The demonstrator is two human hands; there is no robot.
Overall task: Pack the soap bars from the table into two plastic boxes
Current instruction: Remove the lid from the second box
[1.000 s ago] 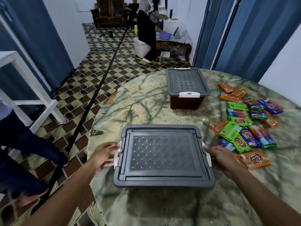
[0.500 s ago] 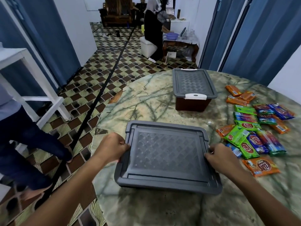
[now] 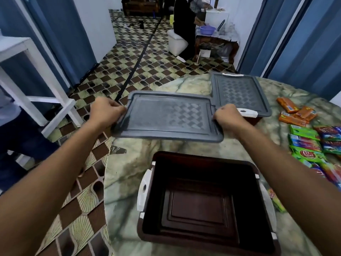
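**Two hands hold the grey lid clear of the open box**

Two hands grip one grey lid (image 3: 168, 117) by its short ends and hold it in the air over the table (image 3: 127, 169). The left hand (image 3: 106, 111) has its fingers curled round the lid's left edge; the right hand (image 3: 227, 117) is clamped the same way on the right edge. The lid is tilted a little, with its near long edge lower.

Below and nearer than both hands stands the brown box (image 3: 206, 202), uncovered and with nothing inside, its bare floor showing. A white latch (image 3: 144, 187) hangs open on its left wall, under the left forearm's side of the table.

Just beyond the right hand sits the second box (image 3: 255, 120), closed under its own grey lid (image 3: 239, 93), with a white clasp (image 3: 247, 112) right beside the knuckles.

To the right of the right hand, well apart from it, the soap bars lie loose on the table: orange bars (image 3: 295, 112) farthest off, green bars (image 3: 304, 143) and blue-and-red ones (image 3: 330, 134) nearer. One more green bar (image 3: 275, 200) lies beside the open box, just beside the right forearm.

Far beyond the left hand, across the patterned floor (image 3: 129, 58), a person in dark clothes (image 3: 184, 28) sits on a white stool (image 3: 177, 43).
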